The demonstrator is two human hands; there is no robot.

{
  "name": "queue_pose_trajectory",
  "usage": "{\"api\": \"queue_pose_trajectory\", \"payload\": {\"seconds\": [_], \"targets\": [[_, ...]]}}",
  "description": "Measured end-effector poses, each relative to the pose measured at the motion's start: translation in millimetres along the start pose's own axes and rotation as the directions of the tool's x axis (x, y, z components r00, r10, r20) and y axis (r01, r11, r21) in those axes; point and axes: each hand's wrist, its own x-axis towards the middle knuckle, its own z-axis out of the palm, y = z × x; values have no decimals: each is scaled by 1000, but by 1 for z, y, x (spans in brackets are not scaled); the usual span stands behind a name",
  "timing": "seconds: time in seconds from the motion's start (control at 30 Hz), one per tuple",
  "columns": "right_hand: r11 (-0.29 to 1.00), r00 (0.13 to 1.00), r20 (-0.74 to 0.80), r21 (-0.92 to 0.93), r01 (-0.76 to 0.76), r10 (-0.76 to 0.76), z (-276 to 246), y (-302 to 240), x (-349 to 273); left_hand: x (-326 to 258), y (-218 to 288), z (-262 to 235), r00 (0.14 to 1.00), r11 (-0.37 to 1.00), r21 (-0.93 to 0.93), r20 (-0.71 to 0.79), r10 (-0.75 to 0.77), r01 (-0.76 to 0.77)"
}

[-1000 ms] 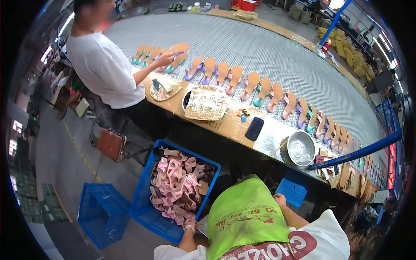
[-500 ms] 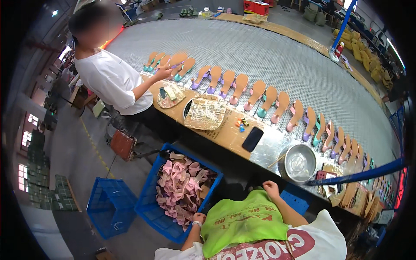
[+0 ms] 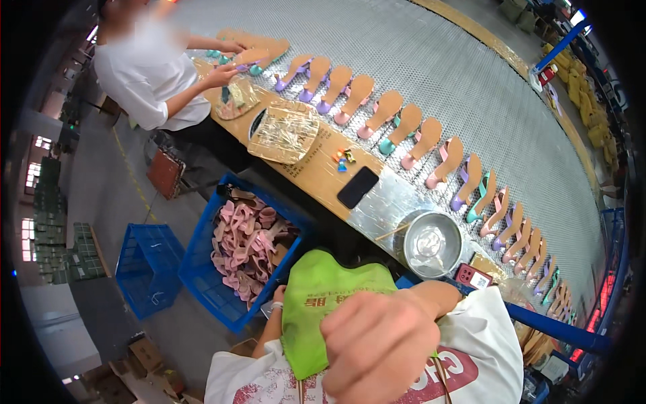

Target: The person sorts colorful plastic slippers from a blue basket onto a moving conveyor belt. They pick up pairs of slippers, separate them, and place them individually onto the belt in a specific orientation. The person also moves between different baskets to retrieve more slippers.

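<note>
My right hand (image 3: 380, 343) is raised close in front of my chest, large in view and curled into a fist; nothing sticks out of it. Low at my left side, my left hand (image 3: 279, 294) is beside the rim of a blue crate (image 3: 195, 269), half behind my green apron (image 3: 313, 293), its fingers mostly hidden. Pink heeled sandals (image 3: 243, 236) fill that crate in a loose heap. Along the worktable, a row of heeled sandals (image 3: 356, 97) with tan soles and purple, green and pink straps lies on the grey mesh surface (image 3: 471, 87).
A steel bowl (image 3: 433, 244) with a stick, a dark phone (image 3: 358, 187), small colourful pieces (image 3: 343, 160) and a plastic-wrapped container (image 3: 286, 131) stand on the table edge. At the far left a co-worker (image 3: 145, 77) handles sandals. Another blue crate (image 3: 148, 269) sits on the floor; a blue bar (image 3: 558, 326) crosses at right.
My right hand has risen from beside the apron toward the camera. The view has shifted, so table and crate sit further left. The co-worker now has both hands at the sandals.
</note>
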Motion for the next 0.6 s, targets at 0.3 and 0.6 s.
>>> {"api": "queue_pose_trajectory", "payload": {"seconds": [0.3,0.6], "targets": [[961,932,-239,-124,248,-271,-23,27,31,43,30,-21,998,996,89,63,-21,15],[978,947,-269,-158,136,-175,-67,99,71,139,229,-77,952,977,-75,250,-178,202]]}}
